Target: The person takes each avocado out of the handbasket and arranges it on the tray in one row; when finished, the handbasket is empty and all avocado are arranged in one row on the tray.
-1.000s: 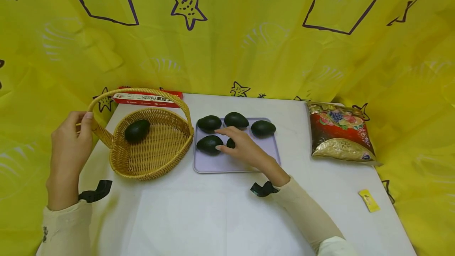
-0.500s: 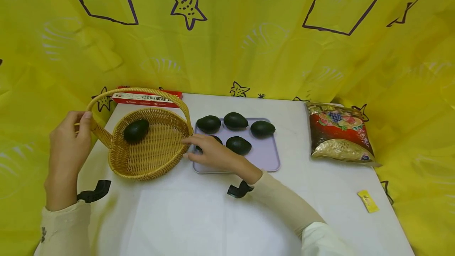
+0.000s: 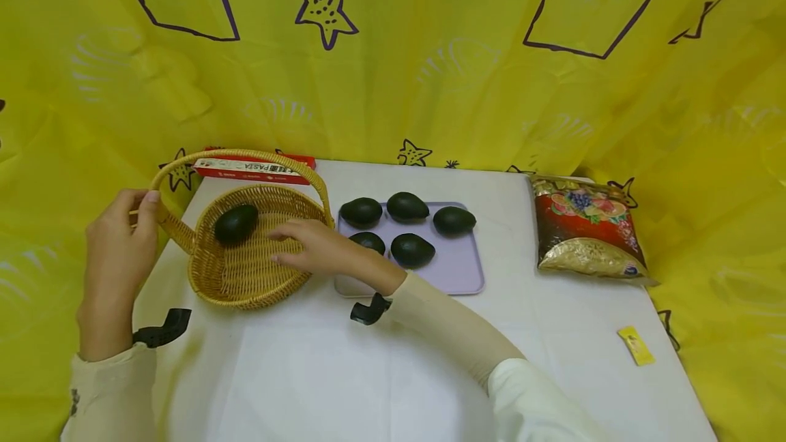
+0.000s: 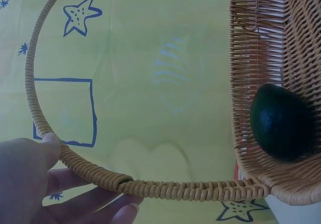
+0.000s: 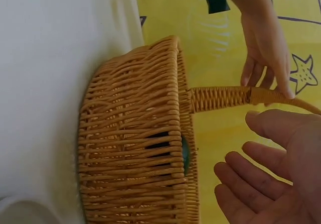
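Note:
A woven, rounded basket (image 3: pixel 211 284) with a tall arched handle (image 3: pixel 316 186) stands on the left of the table. One dark green avocado (image 3: pixel 236 225) lies inside it, also seen in the left wrist view. My left hand (image 3: pixel 123 244) holds the handle's left side, thumb on top and fingers underneath. Over the basket's right part is my right hand (image 3: pixel 322 247), its fingers spread and loosely bent. The right wrist view shows nothing in that palm (image 5: pixel 301 179). Several avocados (image 3: pixel 413 251) lie on a lilac tray (image 3: pixel 457 282) to the right; my right hand partly covers one.
A red pasta box (image 3: pixel 254 169) lies behind the basket. On the right is a shiny red-and-gold bag (image 3: pixel 592 230) with fruit printed on it. A small yellow packet (image 3: pixel 636 346) rests near the right edge. Yellow patterned cloth (image 3: pixel 393 74) hangs behind the white table.
My right hand has moved left, from above the tray to over the basket, carrying nothing. The avocados stay where they were, and my left hand keeps its hold on the handle.

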### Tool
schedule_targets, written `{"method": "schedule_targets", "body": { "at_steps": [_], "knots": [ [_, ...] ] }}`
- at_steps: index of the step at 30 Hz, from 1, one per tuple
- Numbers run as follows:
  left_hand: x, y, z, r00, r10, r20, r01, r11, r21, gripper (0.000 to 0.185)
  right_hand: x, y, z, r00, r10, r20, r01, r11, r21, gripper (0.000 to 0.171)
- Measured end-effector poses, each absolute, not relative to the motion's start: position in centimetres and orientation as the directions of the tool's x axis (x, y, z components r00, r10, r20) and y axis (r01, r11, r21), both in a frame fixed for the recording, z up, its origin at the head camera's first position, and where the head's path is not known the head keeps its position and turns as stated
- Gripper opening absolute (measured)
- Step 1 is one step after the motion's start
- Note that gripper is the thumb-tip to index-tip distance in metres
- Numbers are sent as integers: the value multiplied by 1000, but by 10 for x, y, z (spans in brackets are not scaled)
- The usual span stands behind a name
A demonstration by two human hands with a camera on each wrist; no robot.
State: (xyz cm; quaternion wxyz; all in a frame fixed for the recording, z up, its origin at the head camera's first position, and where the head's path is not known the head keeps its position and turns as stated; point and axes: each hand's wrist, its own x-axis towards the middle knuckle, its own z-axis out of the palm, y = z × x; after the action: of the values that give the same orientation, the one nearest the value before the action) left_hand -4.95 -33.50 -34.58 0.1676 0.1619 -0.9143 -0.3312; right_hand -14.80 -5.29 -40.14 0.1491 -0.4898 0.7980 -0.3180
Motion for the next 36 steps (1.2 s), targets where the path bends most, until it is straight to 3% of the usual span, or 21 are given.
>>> {"method": "schedule_targets", "body": {
  "at_steps": [11,20,26,36],
  "knots": [
    [-51,-335,-347,-896,-399,194,-185,734,653,63,-167,-94,-401,-416,-907,-58,-702,361,-614,52],
    [-52,-336,-347,-888,-409,213,-188,743,642,60,-170,-134,-400,-420,-885,-200,-706,457,-541,57],
    [-52,-338,-347,-889,-409,208,-192,743,641,61,-168,-158,-392,-483,-828,-285,-672,559,-486,62],
    [-52,-340,-345,-898,-393,195,-186,743,642,62,-178,-176,-398,-577,-766,-282,-676,642,-361,62]
  ]
}}
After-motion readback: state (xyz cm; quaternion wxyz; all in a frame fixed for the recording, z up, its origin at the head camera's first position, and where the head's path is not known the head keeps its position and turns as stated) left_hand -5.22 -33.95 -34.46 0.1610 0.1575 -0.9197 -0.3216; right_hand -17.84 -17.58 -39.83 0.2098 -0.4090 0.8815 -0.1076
